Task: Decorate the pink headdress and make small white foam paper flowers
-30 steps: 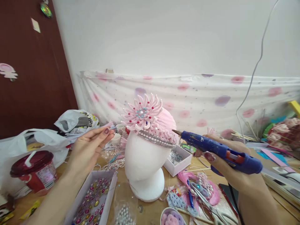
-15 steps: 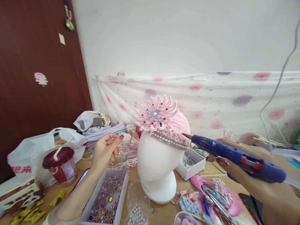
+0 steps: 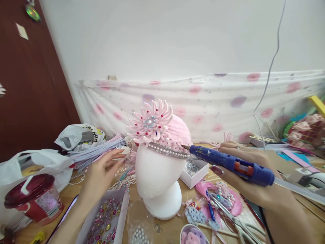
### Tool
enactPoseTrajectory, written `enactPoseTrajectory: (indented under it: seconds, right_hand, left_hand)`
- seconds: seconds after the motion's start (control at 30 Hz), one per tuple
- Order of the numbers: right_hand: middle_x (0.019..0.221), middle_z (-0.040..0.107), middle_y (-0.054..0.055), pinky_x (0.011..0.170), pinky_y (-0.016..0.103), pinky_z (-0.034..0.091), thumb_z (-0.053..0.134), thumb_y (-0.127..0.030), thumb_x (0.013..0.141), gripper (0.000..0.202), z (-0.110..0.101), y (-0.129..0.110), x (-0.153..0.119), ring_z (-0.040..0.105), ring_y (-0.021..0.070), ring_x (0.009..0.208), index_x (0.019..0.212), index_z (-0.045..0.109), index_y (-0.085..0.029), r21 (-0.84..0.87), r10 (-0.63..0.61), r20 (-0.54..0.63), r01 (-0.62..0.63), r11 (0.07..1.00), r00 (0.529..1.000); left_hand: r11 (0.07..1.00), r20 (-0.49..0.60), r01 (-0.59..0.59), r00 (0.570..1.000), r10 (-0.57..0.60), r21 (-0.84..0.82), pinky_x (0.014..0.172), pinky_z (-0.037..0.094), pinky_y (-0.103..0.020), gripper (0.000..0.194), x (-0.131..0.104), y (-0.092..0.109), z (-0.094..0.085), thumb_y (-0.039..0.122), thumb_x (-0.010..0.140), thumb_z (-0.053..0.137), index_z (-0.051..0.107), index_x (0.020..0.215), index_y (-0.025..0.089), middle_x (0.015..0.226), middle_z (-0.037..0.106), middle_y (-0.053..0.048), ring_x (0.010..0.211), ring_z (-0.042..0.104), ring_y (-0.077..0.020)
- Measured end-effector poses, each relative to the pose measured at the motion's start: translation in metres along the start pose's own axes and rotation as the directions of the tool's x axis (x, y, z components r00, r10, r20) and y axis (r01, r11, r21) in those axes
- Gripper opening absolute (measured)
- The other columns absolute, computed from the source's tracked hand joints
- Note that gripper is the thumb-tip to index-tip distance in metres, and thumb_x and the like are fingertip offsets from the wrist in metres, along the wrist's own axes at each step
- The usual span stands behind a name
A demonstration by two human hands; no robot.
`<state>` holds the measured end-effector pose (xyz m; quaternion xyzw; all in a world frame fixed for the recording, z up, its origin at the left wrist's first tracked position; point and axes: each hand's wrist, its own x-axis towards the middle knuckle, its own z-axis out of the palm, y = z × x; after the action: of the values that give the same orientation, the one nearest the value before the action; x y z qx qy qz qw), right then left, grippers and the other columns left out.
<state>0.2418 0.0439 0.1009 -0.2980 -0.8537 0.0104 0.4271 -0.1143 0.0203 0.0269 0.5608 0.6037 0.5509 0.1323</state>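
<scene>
The left hand (image 3: 103, 167) is now loosened (nothing seen there), so work is left to the glue gun (image 3: 213, 157), gripped in the right hand (image 3: 250, 194) near the cap (image 3: 178, 128) on the head (image 3: 157, 174).

The left hand (image 3: 106, 169) is blurred at its fingertips, and its forearm runs out through the bottom edge, covering part of the gem box (image 3: 123, 217), which is itself cut off below. The right hand (image 3: 251, 191) is partly hidden by the glue gun (image 3: 220, 161), whose trigger is out of sight behind the fingers; whether its nozzle touches the pink headpiece (image 3: 179, 130) — or merely overlaps it — cannot be told. The bottom edge also cuts the scissors' handles (image 3: 242, 232) and the small cup (image 3: 181, 234). Contents of the white box (image 3: 195, 177) are too small to identify.
</scene>
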Motion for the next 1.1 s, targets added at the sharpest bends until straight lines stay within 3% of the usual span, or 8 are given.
enactPoseTrajectory:
  seconds: [0.1,0.2,0.27,0.47,0.67,0.8,1.0,1.1]
  right_hand:
    - [0.065,0.06,0.002,0.054,0.029,0.042,0.059,-0.042,0.088,0.024,0.003,0.001,0.001,0.056,0.0159,0.058,0.075,0.064,-0.023,0.002,-0.014,-0.004,0.014,1.0,1.0]
    - [0.064,0.059,0.002,0.056,0.029,0.042,0.06,-0.045,0.087,0.026,0.006,0.002,0.001,0.056,0.0164,0.059,0.075,0.064,-0.023,-0.008,-0.024,-0.034,0.024,1.0,0.999]
    - [0.064,0.059,0.002,0.056,0.029,0.042,0.06,-0.046,0.087,0.027,0.007,0.002,0.002,0.055,0.0165,0.059,0.075,0.064,-0.022,-0.006,-0.028,-0.041,0.028,1.0,0.999]
    - [0.06,0.055,-0.001,0.058,0.029,0.041,0.06,-0.038,0.088,0.021,0.006,-0.001,0.003,0.051,0.014,0.056,0.075,0.062,-0.022,-0.002,-0.037,-0.021,0.037,0.999,0.999]
    - [0.059,0.053,-0.002,0.06,0.029,0.04,0.061,-0.036,0.087,0.019,0.006,-0.002,0.004,0.049,0.0128,0.054,0.075,0.061,-0.022,-0.013,-0.072,-0.02,0.071,0.997,0.997]
    - [0.061,0.056,0.0,0.06,0.03,0.04,0.061,-0.039,0.087,0.022,0.006,-0.003,0.004,0.051,0.0138,0.055,0.074,0.061,-0.021,-0.007,-0.039,-0.021,0.039,0.999,0.999]
    - [0.058,0.053,-0.001,0.063,0.03,0.042,0.061,-0.038,0.087,0.026,0.003,-0.009,0.007,0.048,0.0131,0.055,0.068,0.058,-0.02,0.015,-0.037,0.034,0.037,0.999,0.999]
    - [0.064,0.059,0.001,0.061,0.03,0.046,0.063,-0.038,0.086,0.02,0.001,-0.008,0.005,0.055,0.0157,0.059,0.074,0.063,-0.021,0.086,-0.022,0.056,0.018,0.996,0.998]
  left_hand:
    - [0.986,0.058,0.077,0.996,-0.069,-0.149,0.05,0.053,-0.026,0.043,-0.005,0.011,0.001,0.054,0.082,0.056,0.061,0.108,0.02,0.081,0.071,-0.001,0.052,0.065,-0.0146]
    - [0.978,0.02,0.144,0.99,-0.143,-0.15,0.03,0.027,-0.018,0.039,-0.014,0.02,0.002,0.054,0.085,0.053,0.061,0.1,0.019,0.043,0.044,0.011,0.026,0.034,-0.0069]
    - [0.978,-0.014,0.16,0.986,-0.163,-0.136,0.031,0.021,-0.016,0.036,-0.019,0.021,0.002,0.053,0.086,0.052,0.062,0.093,0.019,0.034,0.033,0.012,0.026,0.028,-0.0067]
    - [0.983,0.0,0.164,0.986,-0.164,-0.08,0.035,0.022,-0.019,0.051,-0.023,0.007,-0.005,0.068,0.075,0.055,0.055,0.06,0.019,0.035,0.028,0.009,0.031,0.027,-0.007]
    - [0.997,0.009,0.077,0.997,-0.077,0.007,0.044,0.033,-0.021,0.044,-0.023,0.011,-0.004,0.062,0.08,0.054,0.059,0.097,0.022,0.051,0.043,0.007,0.045,0.04,-0.0117]
    - [0.997,0.026,-0.01,1.0,0.008,0.071,0.058,0.044,-0.025,0.039,-0.024,0.011,-0.003,0.056,0.086,0.047,0.059,0.102,0.022,0.063,0.052,0.003,0.061,0.054,-0.0166]
    - [0.994,0.107,0.106,0.988,-0.11,0.04,0.044,0.033,-0.022,0.044,-0.031,0.01,0.0,0.062,0.081,0.051,0.059,0.095,0.021,0.04,0.035,0.01,0.038,0.038,-0.0124]
    - [0.983,0.099,0.179,0.978,-0.182,0.042,0.039,0.031,-0.022,0.048,-0.035,0.014,0.001,0.067,0.076,0.054,0.061,0.09,0.021,0.039,0.039,0.009,0.033,0.037,-0.0117]
